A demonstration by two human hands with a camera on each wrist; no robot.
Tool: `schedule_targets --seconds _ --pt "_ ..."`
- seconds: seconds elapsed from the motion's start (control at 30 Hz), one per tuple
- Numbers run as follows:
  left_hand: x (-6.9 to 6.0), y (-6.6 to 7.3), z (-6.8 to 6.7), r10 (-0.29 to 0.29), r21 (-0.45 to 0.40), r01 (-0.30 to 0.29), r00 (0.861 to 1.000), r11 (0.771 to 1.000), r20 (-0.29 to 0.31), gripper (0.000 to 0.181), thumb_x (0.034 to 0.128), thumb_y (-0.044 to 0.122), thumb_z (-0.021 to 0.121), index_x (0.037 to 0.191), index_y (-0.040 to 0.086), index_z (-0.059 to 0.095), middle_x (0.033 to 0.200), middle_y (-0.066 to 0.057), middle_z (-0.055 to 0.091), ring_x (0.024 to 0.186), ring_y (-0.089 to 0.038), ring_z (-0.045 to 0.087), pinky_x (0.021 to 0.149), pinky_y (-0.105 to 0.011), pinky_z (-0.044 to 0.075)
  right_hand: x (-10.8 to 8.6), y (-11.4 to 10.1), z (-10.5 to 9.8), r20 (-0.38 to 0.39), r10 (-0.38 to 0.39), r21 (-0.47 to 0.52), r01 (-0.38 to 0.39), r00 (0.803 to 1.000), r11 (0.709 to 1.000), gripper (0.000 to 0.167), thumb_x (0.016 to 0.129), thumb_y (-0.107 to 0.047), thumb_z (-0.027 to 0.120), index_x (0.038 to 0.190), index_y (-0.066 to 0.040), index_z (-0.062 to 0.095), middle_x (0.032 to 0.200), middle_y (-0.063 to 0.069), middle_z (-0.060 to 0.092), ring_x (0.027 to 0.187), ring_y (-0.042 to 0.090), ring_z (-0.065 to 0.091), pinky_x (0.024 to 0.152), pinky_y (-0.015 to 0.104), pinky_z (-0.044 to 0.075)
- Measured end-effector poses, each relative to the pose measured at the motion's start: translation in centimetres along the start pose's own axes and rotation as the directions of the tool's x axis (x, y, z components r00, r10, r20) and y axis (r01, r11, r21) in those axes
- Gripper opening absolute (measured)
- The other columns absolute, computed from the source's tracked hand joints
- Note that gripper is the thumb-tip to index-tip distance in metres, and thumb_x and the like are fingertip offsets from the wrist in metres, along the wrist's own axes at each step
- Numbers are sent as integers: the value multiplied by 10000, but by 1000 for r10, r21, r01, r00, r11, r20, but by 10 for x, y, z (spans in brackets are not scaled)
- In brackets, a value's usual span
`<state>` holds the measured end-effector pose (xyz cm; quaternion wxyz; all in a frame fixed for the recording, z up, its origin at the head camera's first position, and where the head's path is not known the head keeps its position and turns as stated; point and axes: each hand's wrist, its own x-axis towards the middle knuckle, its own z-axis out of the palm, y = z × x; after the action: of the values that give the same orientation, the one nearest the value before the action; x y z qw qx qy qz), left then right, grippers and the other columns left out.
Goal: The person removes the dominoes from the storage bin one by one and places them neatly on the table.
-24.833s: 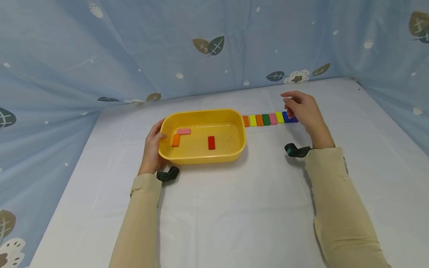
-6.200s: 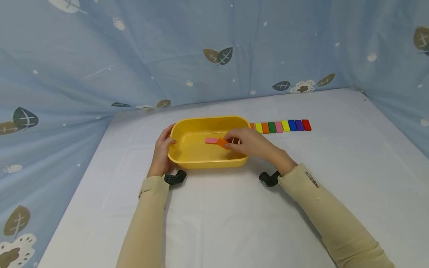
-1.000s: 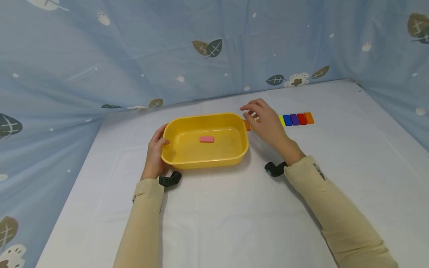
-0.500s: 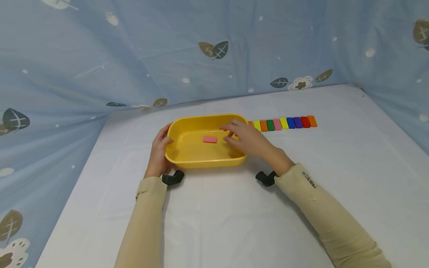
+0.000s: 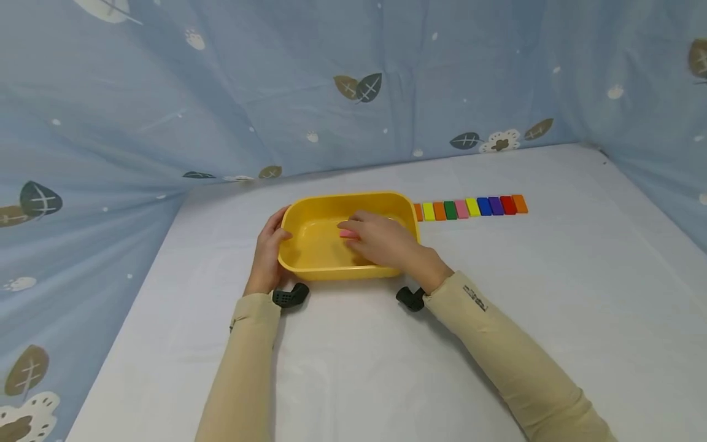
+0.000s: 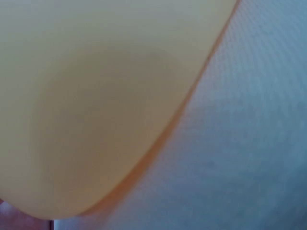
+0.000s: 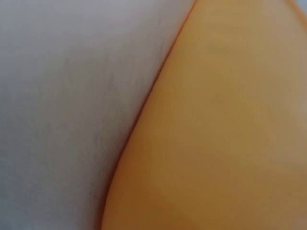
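Observation:
In the head view my left hand [image 5: 267, 258] grips the left end of a yellow plastic basin [image 5: 298, 269], its thumb over the rim. My right hand [image 5: 383, 242] reaches down inside, thumb and fingers on either side of a small pink domino [image 5: 348, 234]; part of the domino is hidden behind them. Both wrist views are blurred: the left shows the basin's side [image 6: 96, 120] with a sliver of hand at the lower left corner, and the right shows only the basin's wall [image 7: 206, 134] beside white cloth.
Right of the basin, a straight row of coloured dominoes [image 5: 461, 209] lies flat on the white-covered table [image 5: 342, 356]; a red and an orange domino [image 5: 520, 204] end it. The leftmost orange one touches or nearly touches the basin's rim in view. A blue patterned curtain [image 5: 232, 92] hangs behind.
Red and orange dominoes left the basin and now lie at the row's right end. Within the last second my right hand moved left from the row down to the pink domino. The left hand kept its grip.

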<state>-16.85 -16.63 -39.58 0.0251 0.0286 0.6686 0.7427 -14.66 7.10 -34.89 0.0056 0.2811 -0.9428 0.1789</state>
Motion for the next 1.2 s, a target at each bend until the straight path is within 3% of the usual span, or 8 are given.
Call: schedule_targets --seconds 0.13,0.23,0.47,0.67,0.83,1.0,1.2 --pt "-5 3 1 -20 32 20 1000 999 -11 516 839 36 369 1330 191 407 1341 31 391 1152 -225 401 991 -364 333 3 2 4 32 9 68 -11 999 998 352 872 -305 532 1186 -155 584 1184 29 513 1035 183 507 896 333 415" --pt "-9 9 3 -34 58 34 999 998 -6 526 839 38 365 1345 179 386 1354 20 378 1166 -233 388 1000 -366 322 2 4 5 109 43 72 -51 993 996 393 881 -321 506 1242 -168 534 1297 61 435 1162 224 424 966 368 356" --pt "-2 3 0 -16 40 16 1000 999 -5 515 845 39 362 1328 213 406 1345 42 377 1155 -226 400 989 -371 336 2 5 4 278 57 31 -68 959 997 513 892 -330 485 1371 -188 366 1452 112 202 1314 272 196 1063 381 186" --pt "-3 2 0 -28 44 28 1000 999 -12 517 846 48 364 1332 221 401 1352 48 369 1160 -213 394 994 -355 331 2 4 5 368 46 -11 -45 929 999 503 904 -354 448 1368 -173 374 1454 90 214 1316 274 193 1064 397 175" --pt "-3 3 1 -28 47 29 1000 998 -11 520 844 54 366 1335 223 395 1352 49 368 1160 -216 392 997 -356 329 2 4 5 331 -10 -43 26 944 999 429 904 -331 457 1291 -148 490 1376 111 349 1237 283 321 1035 384 246" --pt "-2 3 1 -31 47 32 999 998 -13 520 845 56 367 1334 229 396 1349 56 369 1163 -213 392 998 -348 328 2 6 6 229 -85 -21 92 970 996 252 889 -235 496 1052 -116 646 1136 75 518 1016 221 465 913 313 372" --pt "0 1 1 -31 38 32 999 999 -13 520 845 51 363 1335 222 395 1353 55 364 1173 -212 384 1004 -344 320 1 7 5 201 -20 -10 23 979 1000 121 852 -201 562 897 -165 668 886 -26 509 815 137 455 734 242 406"
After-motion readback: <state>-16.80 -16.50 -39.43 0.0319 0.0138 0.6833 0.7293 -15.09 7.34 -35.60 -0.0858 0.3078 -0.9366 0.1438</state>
